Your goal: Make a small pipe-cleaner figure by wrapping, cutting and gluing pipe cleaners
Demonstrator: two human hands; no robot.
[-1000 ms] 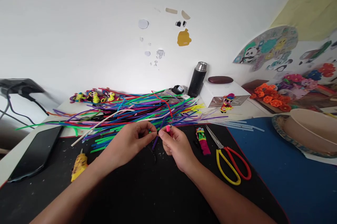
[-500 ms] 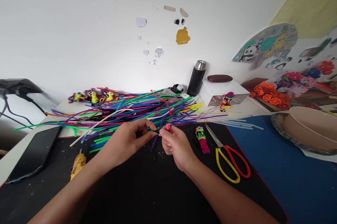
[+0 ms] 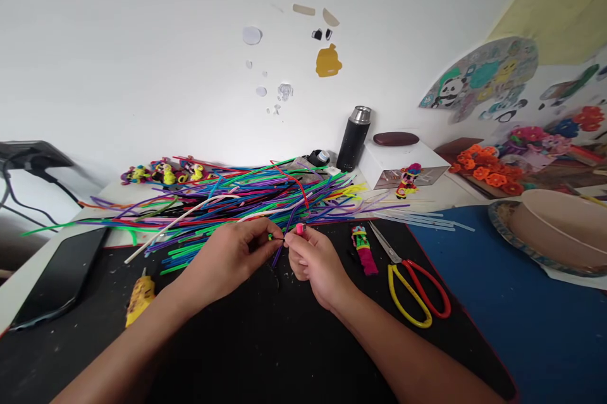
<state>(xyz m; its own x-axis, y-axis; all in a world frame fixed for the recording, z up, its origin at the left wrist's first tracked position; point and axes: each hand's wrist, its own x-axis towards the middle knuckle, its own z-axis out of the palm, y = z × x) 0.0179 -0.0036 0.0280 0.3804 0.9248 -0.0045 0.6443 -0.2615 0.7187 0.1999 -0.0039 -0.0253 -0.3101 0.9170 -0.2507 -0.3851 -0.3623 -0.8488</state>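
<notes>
One black, red-edged mat (image 3: 265, 341) spreads beneath two bare hands, left hand (image 3: 239, 255) and right hand (image 3: 317, 265), both pinched nearly closed. Above it, the right grips one small bright-pink piece (image 3: 300, 228); the left, one tiny bright-green piece (image 3: 270, 236), materials unclear.

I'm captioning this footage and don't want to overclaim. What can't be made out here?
All in the head view:
Green bit: tiny and mostly hidden by the left hand; its shape is unclear.
Pink piece: the right hand covers its lower part and any link to the green bit.
Yellow tool: its lower end is behind the left forearm.
Beige basin: cut off by the right edge.
</notes>
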